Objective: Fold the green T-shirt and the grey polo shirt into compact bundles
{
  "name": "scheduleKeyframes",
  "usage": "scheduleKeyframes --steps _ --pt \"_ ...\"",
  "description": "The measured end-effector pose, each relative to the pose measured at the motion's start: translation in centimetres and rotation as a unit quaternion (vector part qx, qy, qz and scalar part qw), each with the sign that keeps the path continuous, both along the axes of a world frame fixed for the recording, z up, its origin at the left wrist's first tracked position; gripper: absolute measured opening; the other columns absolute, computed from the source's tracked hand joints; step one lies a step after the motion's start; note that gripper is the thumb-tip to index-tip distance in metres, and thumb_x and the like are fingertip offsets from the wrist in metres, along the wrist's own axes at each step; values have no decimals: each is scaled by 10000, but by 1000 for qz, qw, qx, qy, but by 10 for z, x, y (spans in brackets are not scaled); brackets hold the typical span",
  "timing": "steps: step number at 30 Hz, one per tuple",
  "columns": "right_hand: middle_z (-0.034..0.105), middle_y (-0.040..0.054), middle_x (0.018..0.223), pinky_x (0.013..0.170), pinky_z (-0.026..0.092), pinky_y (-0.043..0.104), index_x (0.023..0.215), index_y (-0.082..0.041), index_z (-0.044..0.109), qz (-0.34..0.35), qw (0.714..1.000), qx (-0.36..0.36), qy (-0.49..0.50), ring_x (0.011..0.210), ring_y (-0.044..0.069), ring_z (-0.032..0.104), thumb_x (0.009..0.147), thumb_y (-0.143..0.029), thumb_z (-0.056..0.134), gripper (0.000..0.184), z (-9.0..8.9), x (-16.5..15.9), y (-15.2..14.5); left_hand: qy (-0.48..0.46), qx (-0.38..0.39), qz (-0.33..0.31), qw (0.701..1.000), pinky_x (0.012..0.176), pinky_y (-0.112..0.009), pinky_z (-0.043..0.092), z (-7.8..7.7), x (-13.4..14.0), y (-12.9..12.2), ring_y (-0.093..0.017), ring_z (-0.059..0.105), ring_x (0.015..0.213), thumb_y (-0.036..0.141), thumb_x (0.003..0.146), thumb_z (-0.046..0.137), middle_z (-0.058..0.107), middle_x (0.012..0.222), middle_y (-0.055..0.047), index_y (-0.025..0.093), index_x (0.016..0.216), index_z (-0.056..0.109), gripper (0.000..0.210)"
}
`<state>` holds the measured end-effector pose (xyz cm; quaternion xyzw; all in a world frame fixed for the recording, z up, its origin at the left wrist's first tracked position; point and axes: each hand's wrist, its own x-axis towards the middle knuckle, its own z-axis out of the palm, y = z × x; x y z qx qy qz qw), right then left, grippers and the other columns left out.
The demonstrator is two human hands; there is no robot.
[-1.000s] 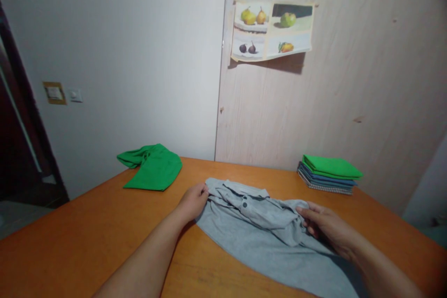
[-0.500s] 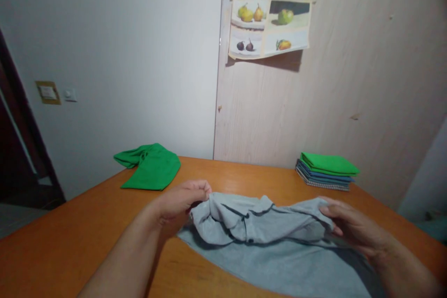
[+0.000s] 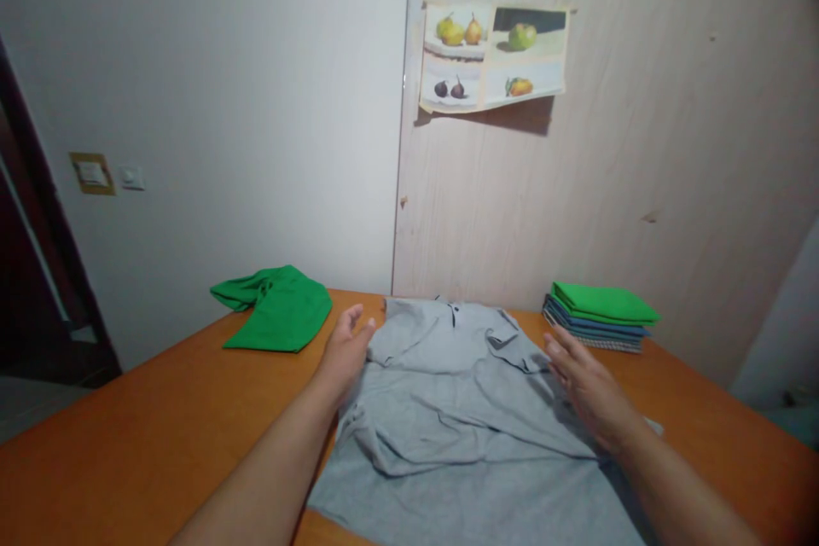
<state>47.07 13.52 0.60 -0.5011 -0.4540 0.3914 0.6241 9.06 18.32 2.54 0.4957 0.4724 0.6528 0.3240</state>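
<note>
A grey buttoned shirt [image 3: 461, 401] lies spread on the table, wrinkled across its middle, its button placket at the far end. By its left edge is my left hand [image 3: 347, 351], open, with thumb and fingers apart. My right hand [image 3: 585, 384] is on the opposite side of the shirt, open with fingers stretched out, over or beside its right edge. Neither hand grips the fabric; whether the right palm touches it I cannot tell.
A loosely laid green cloth [image 3: 281, 311] rests at the table's back left. At the back right stands a stack of folded cloths [image 3: 595, 316], bright green on top. The orange-brown table [image 3: 159, 426] reaches the wall, where a fruit picture sheet [image 3: 492, 60] hangs.
Both hands have let go of the bunched upper part of the shirt. That part now lies laid out toward the back of the table, and the fingers have opened.
</note>
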Motion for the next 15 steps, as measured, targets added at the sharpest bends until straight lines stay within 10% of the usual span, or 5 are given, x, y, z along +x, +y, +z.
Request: scheduleKeyframes --steps 8,15 --pt "749 70 1037 976 478 419 951 -239 749 3 948 27 -318 1055 293 651 832 -580 630 381 -10 11 -7 232 -31 -150 961 629 -258 408 -8 5 -14 -182 557 677 434 776 671 623 695 -7 186 783 691 249" --pt "718 22 793 774 475 332 827 -241 726 37 898 7 -438 831 239 646 866 -483 582 284 -10 11 -11 406 -61 -235 881 771 -308 446 -8 2 -37 -283 649 887 477 681 780 745 988 -91 235 979 773 384"
